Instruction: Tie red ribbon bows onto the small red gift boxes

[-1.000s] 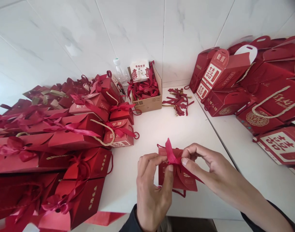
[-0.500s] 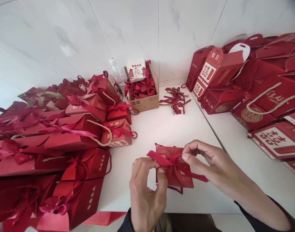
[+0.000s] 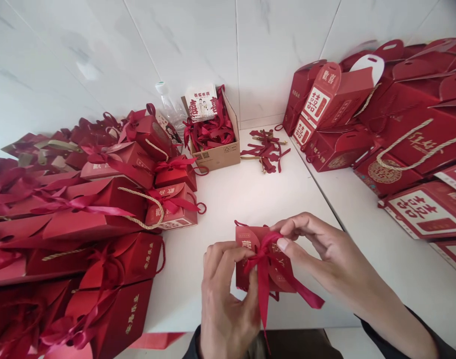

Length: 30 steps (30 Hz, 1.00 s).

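A small red gift box point(image 3: 244, 279) with pale lettering and a dark red cord sits on the white table in front of me. A shiny red ribbon point(image 3: 263, 289) is knotted across its top, and its two tails hang toward me, one down and one to the lower right. At the knot's left side, my left hand point(image 3: 228, 289) pinches the ribbon between thumb and fingers. My right hand point(image 3: 313, 249) pinches a ribbon loop on the right side of the knot. Parts of the box are hidden under my hands and the ribbon.
Rows of red gift boxes with bows point(image 3: 111, 204) fill the left. A cardboard box point(image 3: 220, 158) of ribbons stands by the wall beside a clear plastic bottle point(image 3: 170, 107). Short ribbon pieces point(image 3: 267, 152) lie right of it. Red boxes point(image 3: 342, 102) are stacked along the right.
The ribbon tail that pointed to the upper left now hangs down toward me. A loop now shows at my right fingertips. The camera view has shifted slightly.
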{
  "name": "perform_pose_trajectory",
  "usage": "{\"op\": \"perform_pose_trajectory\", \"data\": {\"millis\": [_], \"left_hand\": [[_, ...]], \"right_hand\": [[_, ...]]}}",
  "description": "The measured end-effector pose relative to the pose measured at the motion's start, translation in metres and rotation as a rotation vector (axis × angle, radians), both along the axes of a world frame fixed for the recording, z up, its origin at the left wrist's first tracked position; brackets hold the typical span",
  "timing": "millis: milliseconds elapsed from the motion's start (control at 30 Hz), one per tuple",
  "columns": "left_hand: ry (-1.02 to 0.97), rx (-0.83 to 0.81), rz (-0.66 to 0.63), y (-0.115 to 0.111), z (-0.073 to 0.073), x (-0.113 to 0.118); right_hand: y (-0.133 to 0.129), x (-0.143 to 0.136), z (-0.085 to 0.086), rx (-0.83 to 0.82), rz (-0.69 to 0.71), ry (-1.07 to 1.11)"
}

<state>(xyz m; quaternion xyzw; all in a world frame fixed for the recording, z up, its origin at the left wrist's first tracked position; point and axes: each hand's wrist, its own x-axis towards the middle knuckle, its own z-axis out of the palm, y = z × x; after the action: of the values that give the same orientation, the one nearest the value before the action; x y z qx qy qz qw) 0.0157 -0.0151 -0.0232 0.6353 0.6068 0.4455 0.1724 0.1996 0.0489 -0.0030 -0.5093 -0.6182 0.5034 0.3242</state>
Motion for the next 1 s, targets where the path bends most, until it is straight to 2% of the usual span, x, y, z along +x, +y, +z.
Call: {"op": "perform_pose_trajectory", "data": {"millis": [200, 400, 600, 800, 900, 1000], "left_hand": [[-0.082, -0.035, -0.006, 0.000, 0.001, 0.000], [-0.176, -0.089, 0.083, -0.003, -0.002, 0.002], [-0.094, -0.218, 0.168, -0.009, 0.011, 0.002], [-0.056, -0.256, 0.183, -0.008, 0.024, -0.002], [-0.055, -0.263, 0.209, -0.008, 0.024, -0.001], [-0.053, -0.251, 0.174, -0.009, 0.020, 0.001]], "right_hand": [[0.005, -0.003, -0.002, -0.039, -0.013, 0.072], [0.002, -0.002, -0.009, -0.193, -0.057, 0.184], [-0.002, -0.002, -0.018, -0.354, -0.074, 0.328], [0.005, -0.004, -0.016, -0.328, -0.039, 0.347], [0.009, -0.003, -0.017, -0.295, -0.031, 0.299], [0.013, -0.004, -0.020, -0.182, -0.017, 0.240]]}}
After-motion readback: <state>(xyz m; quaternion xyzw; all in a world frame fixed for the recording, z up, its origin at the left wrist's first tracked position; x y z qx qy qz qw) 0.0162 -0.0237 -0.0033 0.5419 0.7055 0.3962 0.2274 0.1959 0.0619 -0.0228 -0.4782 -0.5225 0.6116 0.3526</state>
